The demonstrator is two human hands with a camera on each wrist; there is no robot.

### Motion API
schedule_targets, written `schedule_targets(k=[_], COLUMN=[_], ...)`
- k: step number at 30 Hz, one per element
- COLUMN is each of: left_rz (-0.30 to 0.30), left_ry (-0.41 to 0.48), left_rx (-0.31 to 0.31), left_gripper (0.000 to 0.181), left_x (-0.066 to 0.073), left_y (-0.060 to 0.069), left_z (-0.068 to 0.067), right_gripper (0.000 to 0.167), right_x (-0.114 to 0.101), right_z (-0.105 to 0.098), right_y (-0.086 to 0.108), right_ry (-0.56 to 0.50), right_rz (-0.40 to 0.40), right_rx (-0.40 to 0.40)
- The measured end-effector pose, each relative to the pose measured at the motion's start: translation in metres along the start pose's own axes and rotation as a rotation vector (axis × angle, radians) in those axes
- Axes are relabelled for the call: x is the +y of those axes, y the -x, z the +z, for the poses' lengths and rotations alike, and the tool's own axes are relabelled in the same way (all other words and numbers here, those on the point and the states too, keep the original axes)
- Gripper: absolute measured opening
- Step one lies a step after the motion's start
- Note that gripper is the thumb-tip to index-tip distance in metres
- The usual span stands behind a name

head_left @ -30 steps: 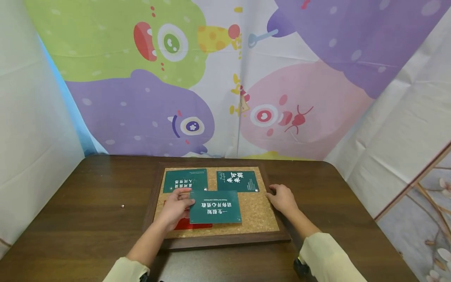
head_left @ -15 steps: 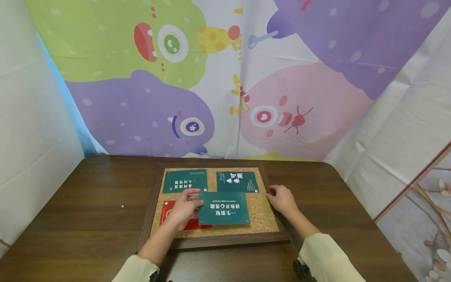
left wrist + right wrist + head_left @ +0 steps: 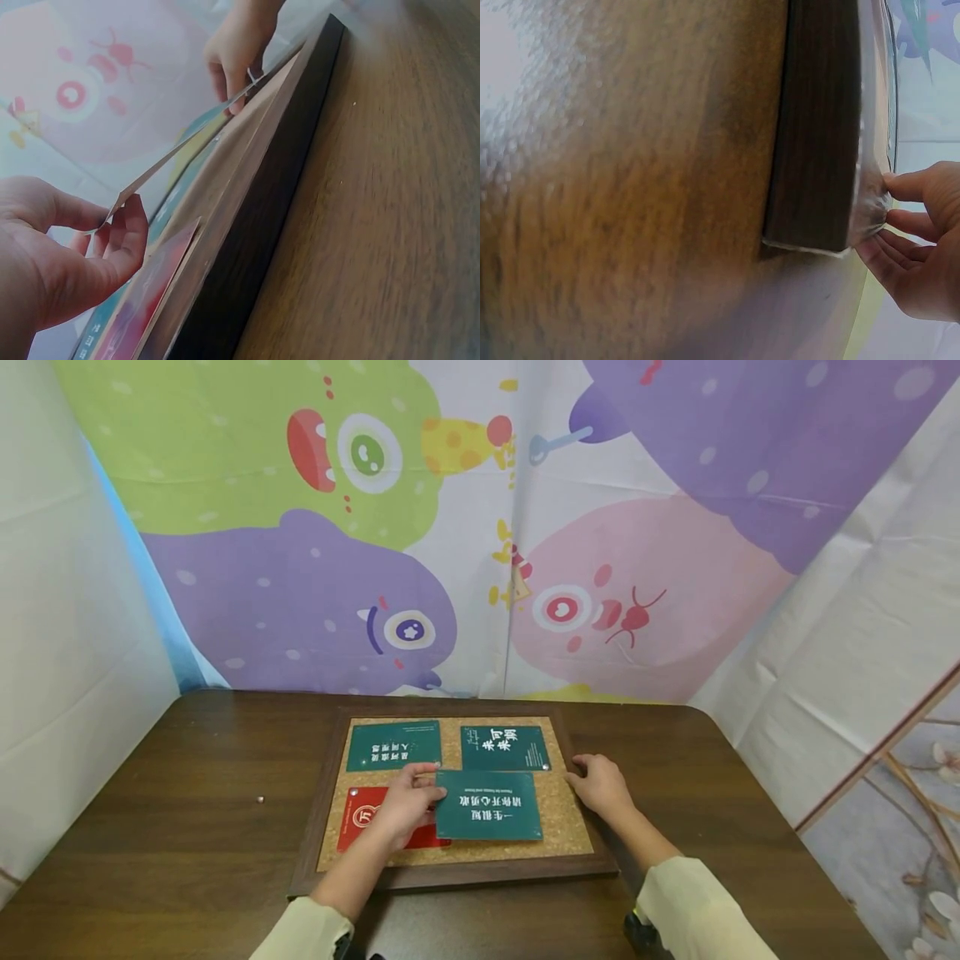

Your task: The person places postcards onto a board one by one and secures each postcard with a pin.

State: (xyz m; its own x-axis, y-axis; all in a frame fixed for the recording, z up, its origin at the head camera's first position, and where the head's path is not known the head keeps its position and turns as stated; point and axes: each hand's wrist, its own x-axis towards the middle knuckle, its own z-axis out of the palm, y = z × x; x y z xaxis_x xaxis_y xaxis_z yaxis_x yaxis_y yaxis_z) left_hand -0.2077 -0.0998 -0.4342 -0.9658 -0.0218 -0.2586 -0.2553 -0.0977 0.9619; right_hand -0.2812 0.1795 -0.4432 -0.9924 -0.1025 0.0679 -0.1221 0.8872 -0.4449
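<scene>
My left hand [image 3: 407, 807] pinches a green card [image 3: 489, 810] with white lettering by its left edge, thumb on one face and fingers on the other. In the left wrist view, the card [image 3: 161, 161] appears edge-on, tilted above the framed cork board [image 3: 566, 837]. My right hand [image 3: 602, 785] grips the board's right frame edge; in the right wrist view its fingers bend against the dark wooden frame [image 3: 817, 135]. A red card [image 3: 356, 818] lies on the board at the lower left, partly behind my left hand and forearm.
Two more green cards lie at the board's far side, one at the left [image 3: 396, 743] and one at the right [image 3: 504, 747], with a pin visible at a corner of the right one. A small shiny pin-like object [image 3: 260, 799] lies on the brown table [image 3: 172, 860]. A cartoon curtain [image 3: 480, 568] stands behind.
My left hand has carried the green card to the right across the board, uncovering more of the red card. My right hand has stayed at the frame's right edge.
</scene>
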Motion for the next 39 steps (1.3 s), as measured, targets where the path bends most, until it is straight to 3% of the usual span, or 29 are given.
schedule_targets(k=[26,33,39], left_rz=[0.015,0.067,0.136], left_ry=[-0.002,-0.080,-0.255], left_rx=[-0.027,0.002,0.068], left_gripper=[0.040,0.038,0.035], left_x=[-0.011,-0.013,-0.014], left_y=[-0.013,-0.013,-0.015], left_z=[0.023,0.025,0.026], right_gripper=[0.040,0.039,0.040], right_x=[0.001,0.002,0.002], right_z=[0.002,0.002,0.002], right_y=[-0.002,-0.001,-0.001], right_ry=[-0.007,-0.008,-0.010], right_rz=[0.010,0.006,0.007], right_rx=[0.006,0.012,0.006])
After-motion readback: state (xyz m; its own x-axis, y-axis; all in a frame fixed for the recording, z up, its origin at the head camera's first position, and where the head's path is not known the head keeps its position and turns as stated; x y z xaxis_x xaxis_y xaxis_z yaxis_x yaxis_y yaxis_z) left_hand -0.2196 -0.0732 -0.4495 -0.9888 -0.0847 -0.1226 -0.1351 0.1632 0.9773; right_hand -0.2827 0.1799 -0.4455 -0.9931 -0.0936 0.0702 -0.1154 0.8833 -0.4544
